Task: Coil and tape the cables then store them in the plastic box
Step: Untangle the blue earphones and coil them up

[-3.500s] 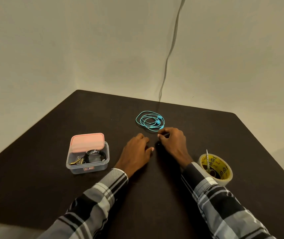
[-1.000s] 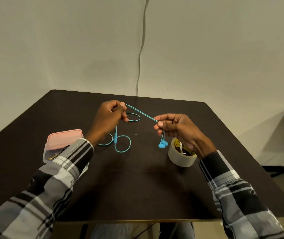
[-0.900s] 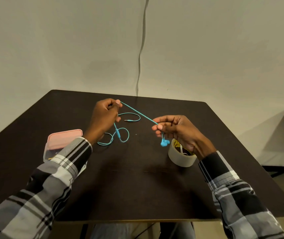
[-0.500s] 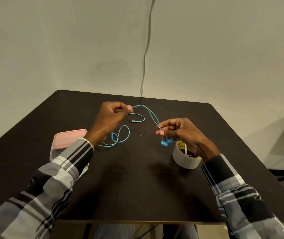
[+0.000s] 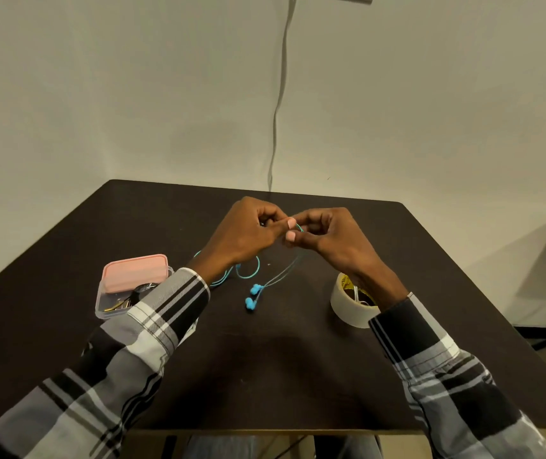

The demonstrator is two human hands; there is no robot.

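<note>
Two plaid sleeves are reaching forward from the bottom of my view over a dark bench (image 5: 265, 376). Just beyond them, a pair of blue earbuds (image 5: 252, 296) is lying on the bench, their thin teal cable (image 5: 248, 271) trailing in loose loops toward the left wrist and rising up to the hands. To the left, the plastic box (image 5: 122, 308) is sitting open, its pink lid (image 5: 135, 272) resting tilted over the far part, with some small items inside that I cannot identify. To the right, a tape roll (image 5: 347, 309) is standing partly behind the right wrist.

Farther on, my left hand (image 5: 248, 233) and right hand (image 5: 334, 238) are meeting fingertip to fingertip above the bench. Each grip is pressed together, pinching the cable between thumb and fingers; this looks like the start of a coil. Beyond the bench, a grey cord (image 5: 279, 94) is running up a pale wall.

As I judge it, the slack loops could knot or snag under the left sleeve as I wind, and the dangling earbuds could drag and pull the coil loose if either pinch slips.
</note>
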